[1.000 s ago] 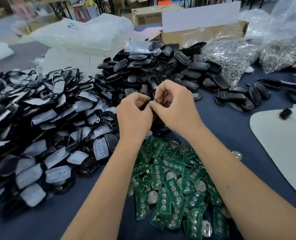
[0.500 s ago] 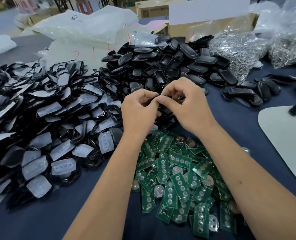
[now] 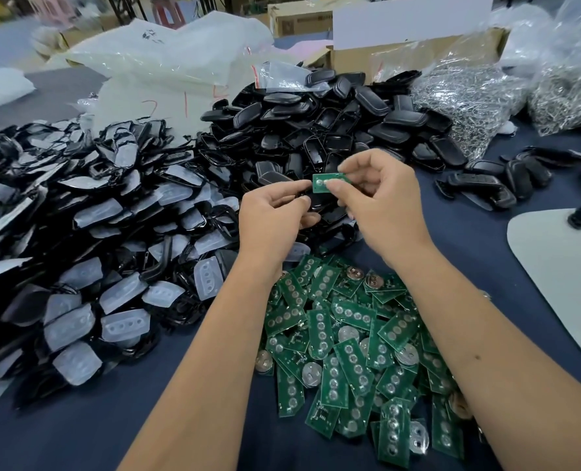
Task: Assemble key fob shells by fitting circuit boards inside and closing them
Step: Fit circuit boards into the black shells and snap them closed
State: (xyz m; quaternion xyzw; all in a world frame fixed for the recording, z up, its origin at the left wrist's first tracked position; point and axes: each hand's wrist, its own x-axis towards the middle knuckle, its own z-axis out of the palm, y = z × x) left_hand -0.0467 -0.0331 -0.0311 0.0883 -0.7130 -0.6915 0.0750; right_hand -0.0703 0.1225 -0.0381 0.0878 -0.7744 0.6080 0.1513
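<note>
The right hand [image 3: 381, 212] pinches a small green circuit board [image 3: 331, 182] between its thumb and fingers, holding it up above the worktop [image 3: 486, 239]. The board lies flat and sideways, just past the tips of the left hand [image 3: 272, 219]. The left hand has its fingers curled around something black, maybe a shell half [image 3: 319, 202], but it is mostly hidden. The two hands are very close, and the board sits just above the gap between them.

Under the arms is a heap of green boards [image 3: 350, 338]. On the left is a big pile of black frames with clear rubber pads [image 3: 78, 253]. Behind the hands is a pile of black shells [image 3: 326, 117]. The worktop has a dark blue cloth. Farther back are clear plastic bags [image 3: 180, 66], a cardboard box [image 3: 418, 49] and bags of shiny metal bits [image 3: 469, 96].
</note>
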